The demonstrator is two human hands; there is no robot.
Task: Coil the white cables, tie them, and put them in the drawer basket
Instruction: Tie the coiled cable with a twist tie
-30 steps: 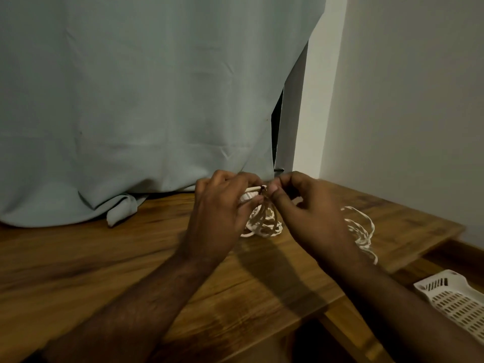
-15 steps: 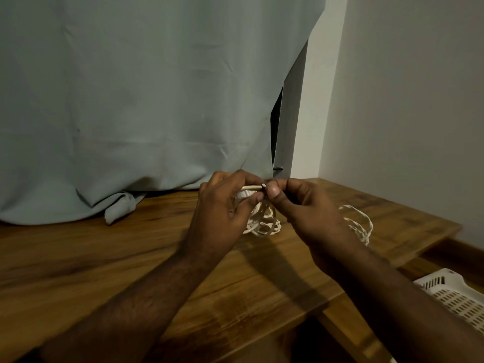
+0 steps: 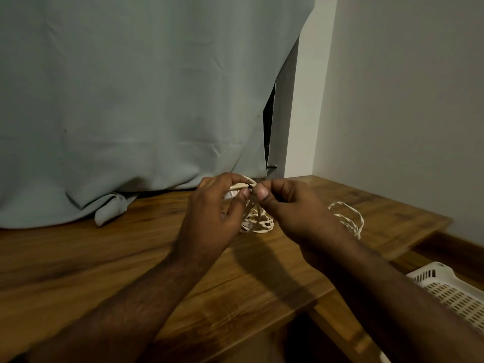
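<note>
A coiled white cable point(image 3: 258, 222) stands on edge on the wooden table point(image 3: 131, 252), its lower loops touching the wood. My left hand point(image 3: 212, 218) grips the top of the coil. My right hand point(image 3: 290, 208) pinches a small dark tie at the top of the same coil, thumb against thumb. Another white cable point(image 3: 348, 218) lies loose on the table behind my right wrist, partly hidden by it. The white perforated drawer basket point(image 3: 450, 292) sits low at the right, below the table's edge.
A grey-green curtain point(image 3: 131, 100) hangs behind the table, its hem bunched on the wood at the left. A pale wall closes the right side. The table's right edge drops to a lower wooden ledge point(image 3: 348, 323) beside the basket.
Both hands have stayed at the top of the coil, with only small finger shifts around the tie. The coil and the loose cable have not moved.
</note>
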